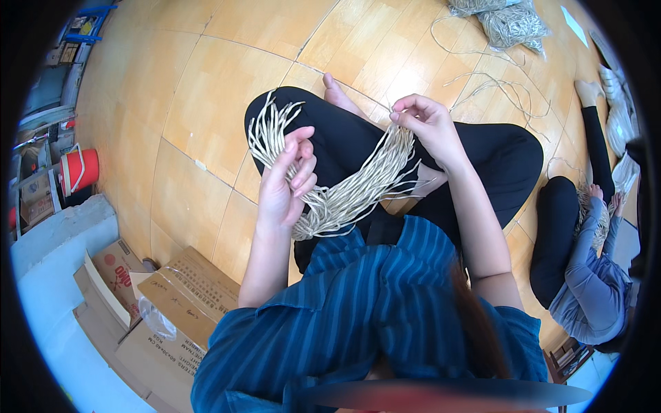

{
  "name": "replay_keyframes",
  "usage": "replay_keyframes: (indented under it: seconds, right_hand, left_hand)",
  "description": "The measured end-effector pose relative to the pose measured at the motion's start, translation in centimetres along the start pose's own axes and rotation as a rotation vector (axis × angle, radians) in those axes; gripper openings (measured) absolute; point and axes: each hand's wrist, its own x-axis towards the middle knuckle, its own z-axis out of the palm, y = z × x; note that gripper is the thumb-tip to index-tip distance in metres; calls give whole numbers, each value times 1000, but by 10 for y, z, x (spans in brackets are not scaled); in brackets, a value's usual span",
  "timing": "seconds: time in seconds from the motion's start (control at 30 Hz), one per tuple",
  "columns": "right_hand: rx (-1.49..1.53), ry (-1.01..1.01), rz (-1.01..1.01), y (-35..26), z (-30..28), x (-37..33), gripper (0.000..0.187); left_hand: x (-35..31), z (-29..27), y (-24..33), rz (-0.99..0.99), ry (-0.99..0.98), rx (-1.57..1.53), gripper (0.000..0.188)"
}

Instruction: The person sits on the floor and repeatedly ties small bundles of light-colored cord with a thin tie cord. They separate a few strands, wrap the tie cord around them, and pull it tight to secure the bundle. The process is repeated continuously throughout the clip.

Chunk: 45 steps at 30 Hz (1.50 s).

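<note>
A thick bundle of beige cords (361,186) sags in a curve across my lap. My left hand (288,172) is wrapped round it near one end, where loose tips fan out above the fingers. At the bundle's other end, higher and to the right, my right hand (428,127) pinches with thumb and forefinger at the top of the strands. Several thin ends stick out below this part. The two hands are apart, and the middle of the bundle hangs between them.
Bagged cord bundles (513,27) lie on the tiled floor (206,89) at the far right, with loose strands (506,86) nearer me. Another person (592,282) sits at the right, hands on similar cords. Cardboard boxes (196,292) and a red bucket (81,170) stand at the left.
</note>
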Motion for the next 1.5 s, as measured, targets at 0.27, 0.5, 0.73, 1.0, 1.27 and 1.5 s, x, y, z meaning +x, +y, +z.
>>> replay_keyframes:
  seconds: [0.27,0.5,0.73,1.0,1.27,1.5]
  right_hand:
    - [297,-234,-18,-45,42,-27,12]
    - [37,-163,-138,-64,71,-42,9]
    - [-156,-158,-227,-59,67,-48,9]
    - [-791,281,-469,-69,22,-34,30]
    - [-599,-460,-420,-82,45,-39,15]
    - [-603,-737,-224,-108,24,-36,17]
  left_hand:
    - [-1,22,-7,1,87,305,37]
    - [-2,30,-19,199,203,403,22]
    - [-2,30,-25,252,230,397,11]
    - [-2,29,-18,136,169,394,18]
    - [-7,31,-5,20,32,689,11]
    - [-11,33,-9,-73,-175,717,17]
